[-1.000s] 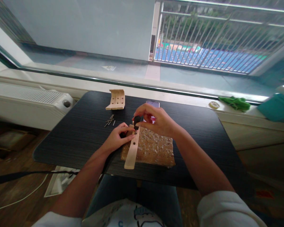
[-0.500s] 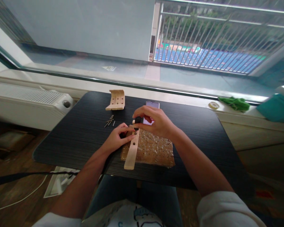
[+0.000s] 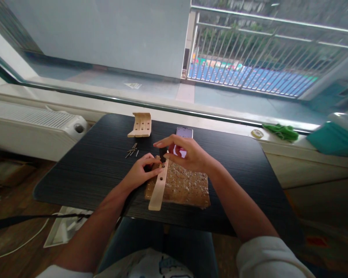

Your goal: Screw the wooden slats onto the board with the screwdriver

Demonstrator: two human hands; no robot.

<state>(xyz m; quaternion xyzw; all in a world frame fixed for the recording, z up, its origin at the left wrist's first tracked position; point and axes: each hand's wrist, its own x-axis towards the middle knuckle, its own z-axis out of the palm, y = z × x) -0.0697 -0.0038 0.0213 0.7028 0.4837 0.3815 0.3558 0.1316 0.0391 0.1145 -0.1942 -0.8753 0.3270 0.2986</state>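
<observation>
Two hands are at work: one left hand [image 3: 139,174] and one right hand [image 3: 188,155]. On the one table [image 3: 84,170] lie one wooden strip [image 3: 157,187], one holed board [image 3: 188,187], one small dark tool [image 3: 162,153], one wooden bracket [image 3: 140,125] and one phone [image 3: 185,132]. There are perhaps five loose screws [image 3: 132,151], too small to count for sure.

Pale holed slat [image 3: 159,184] lies along speckled board's [image 3: 188,187] left edge; black knob [image 3: 162,155] atop.

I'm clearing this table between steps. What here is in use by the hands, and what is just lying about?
In hand: wooden strip, held by the left hand; small black tool, pinched by the right hand at the strip's far end; perforated board under the strip.
Lying about: loose screws; drilled wooden piece; phone; green cloth and tape roll on the sill.
</observation>
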